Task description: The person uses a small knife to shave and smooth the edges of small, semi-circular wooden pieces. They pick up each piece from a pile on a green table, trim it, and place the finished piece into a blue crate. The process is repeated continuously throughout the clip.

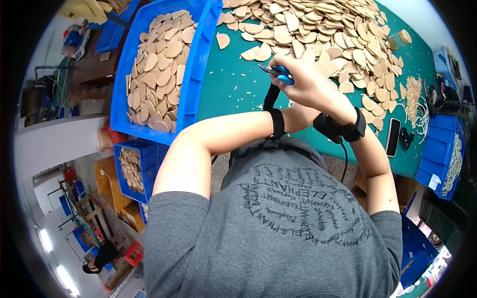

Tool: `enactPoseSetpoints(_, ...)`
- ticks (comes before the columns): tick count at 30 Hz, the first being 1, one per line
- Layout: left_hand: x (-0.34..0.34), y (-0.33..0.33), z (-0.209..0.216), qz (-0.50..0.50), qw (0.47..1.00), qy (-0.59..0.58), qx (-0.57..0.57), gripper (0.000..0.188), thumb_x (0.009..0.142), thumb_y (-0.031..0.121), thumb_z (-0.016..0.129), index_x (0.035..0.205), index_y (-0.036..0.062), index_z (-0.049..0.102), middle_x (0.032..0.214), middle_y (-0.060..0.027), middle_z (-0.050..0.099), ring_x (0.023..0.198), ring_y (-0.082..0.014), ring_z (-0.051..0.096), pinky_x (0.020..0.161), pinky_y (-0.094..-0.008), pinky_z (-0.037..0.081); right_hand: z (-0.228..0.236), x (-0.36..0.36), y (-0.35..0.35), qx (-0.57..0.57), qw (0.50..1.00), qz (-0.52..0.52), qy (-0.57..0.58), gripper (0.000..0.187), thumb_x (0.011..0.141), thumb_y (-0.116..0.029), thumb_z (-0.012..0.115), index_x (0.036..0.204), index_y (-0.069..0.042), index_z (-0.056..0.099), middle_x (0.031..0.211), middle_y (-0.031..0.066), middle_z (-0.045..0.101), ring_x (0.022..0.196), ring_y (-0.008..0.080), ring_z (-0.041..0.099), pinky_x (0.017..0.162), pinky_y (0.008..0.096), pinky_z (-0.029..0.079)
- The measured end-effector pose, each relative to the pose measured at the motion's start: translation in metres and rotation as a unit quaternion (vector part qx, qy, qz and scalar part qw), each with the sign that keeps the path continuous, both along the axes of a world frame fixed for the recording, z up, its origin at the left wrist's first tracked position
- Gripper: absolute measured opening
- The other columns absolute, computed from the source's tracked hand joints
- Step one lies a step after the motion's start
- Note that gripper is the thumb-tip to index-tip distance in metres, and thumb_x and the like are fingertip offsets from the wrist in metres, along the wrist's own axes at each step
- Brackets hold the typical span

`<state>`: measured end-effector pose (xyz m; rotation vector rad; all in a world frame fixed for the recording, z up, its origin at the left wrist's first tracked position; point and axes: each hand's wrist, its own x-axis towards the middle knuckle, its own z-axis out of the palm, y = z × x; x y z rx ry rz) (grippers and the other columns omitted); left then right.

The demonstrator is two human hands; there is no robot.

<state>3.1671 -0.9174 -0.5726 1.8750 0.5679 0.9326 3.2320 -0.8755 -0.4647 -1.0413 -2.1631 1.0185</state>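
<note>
My right hand (305, 82) is closed around small cutting pliers (284, 78) with blue handles and dark jaws, held above the green tabletop (233, 84). The jaws point left. Just below it, my left hand (296, 117) is bent inward near my body, its fingers hidden behind the right hand and wrist. A black strap (276, 123) circles the left wrist, and a black device (354, 130) is strapped to the right one. Beyond the hands spreads a big heap of tan, half-round cardboard-like pieces (348, 44).
A blue crate (191, 74) of similar pieces (161, 69) stands at the left. Toward the right lie a phone (393, 137), white cords (422, 119), a pile of thin scraps (413, 97) and a jar (400, 38). Another blue crate (435, 154) is at the right edge.
</note>
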Motion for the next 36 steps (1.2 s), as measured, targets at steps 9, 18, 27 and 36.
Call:
enactPoseSetpoints(9,-0.013,0.04,0.013,-0.016,0.988,0.146,0.041,0.029,0.086,0.022,0.061,0.109,0.0049,0.058,0.102,-0.0152,0.062,0.099,-0.0249,0.059,0.082,-0.036,0.047,0.016,-0.003,-0.013,0.089,0.994,0.057,0.015,0.027,0.073,-0.007,0.067,0.096,-0.004,0.054,0.083,0.0156,0.062,0.08,0.0348,0.061,0.068,0.0406,0.048)
enactPoseSetpoints(18,-0.024,0.053,0.016,-0.03,0.939,0.328,0.096,0.029,0.085,0.027,0.063,0.106,0.0065,0.061,0.094,-0.0131,0.065,0.092,-0.0262,0.063,0.078,-0.036,0.05,0.01,-0.006,-0.025,0.164,0.984,0.068,0.015,0.028,0.069,-0.002,0.066,0.094,-0.008,0.055,0.085,0.0079,0.059,0.082,0.028,0.059,0.072,0.0365,0.046)
enactPoseSetpoints(27,-0.058,0.09,0.004,0.05,0.934,0.35,-0.057,0.031,0.082,0.035,0.066,0.103,0.0125,0.067,0.097,-0.0084,0.068,0.087,-0.0236,0.066,0.075,-0.0335,0.051,-0.015,0.021,-0.058,0.072,0.993,0.062,0.07,0.035,0.063,0.005,0.063,0.095,-0.005,0.055,0.086,0.0101,0.057,0.083,0.0298,0.057,0.075,0.0376,0.047)
enactPoseSetpoints(36,-0.1,0.146,-0.083,0.39,0.822,0.408,-0.071,0.052,0.074,0.033,0.073,0.115,0.0048,0.057,0.12,-0.0169,0.053,0.116,-0.0334,0.048,0.092,-0.0471,0.043,-0.057,0.06,-0.073,-0.078,0.964,-0.23,0.109,0.017,0.079,-0.003,0.068,0.094,-0.002,0.06,0.082,0.0068,0.067,0.074,0.0141,0.065,0.069,0.0264,0.05)
